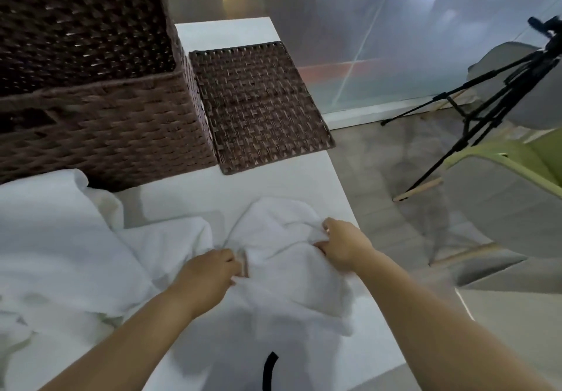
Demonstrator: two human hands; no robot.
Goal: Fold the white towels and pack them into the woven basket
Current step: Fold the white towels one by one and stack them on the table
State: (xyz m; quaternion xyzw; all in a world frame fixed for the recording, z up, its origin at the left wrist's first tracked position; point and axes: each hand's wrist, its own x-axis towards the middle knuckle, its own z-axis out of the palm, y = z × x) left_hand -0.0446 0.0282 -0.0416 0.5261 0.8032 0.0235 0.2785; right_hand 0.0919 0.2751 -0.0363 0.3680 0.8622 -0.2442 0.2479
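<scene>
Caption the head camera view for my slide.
Left hand and right hand grip a crumpled white towel on the white table near the brown woven basket.

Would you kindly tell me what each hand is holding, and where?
Both hold one crumpled towel: the left hand pinches a fold near its middle, the right hand grips bunched cloth further right.

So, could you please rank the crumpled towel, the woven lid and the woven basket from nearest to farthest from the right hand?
1. The crumpled towel, gripped by the right hand.
2. The woven lid, lying flat ahead.
3. The woven basket, farther left past the lid.
</scene>
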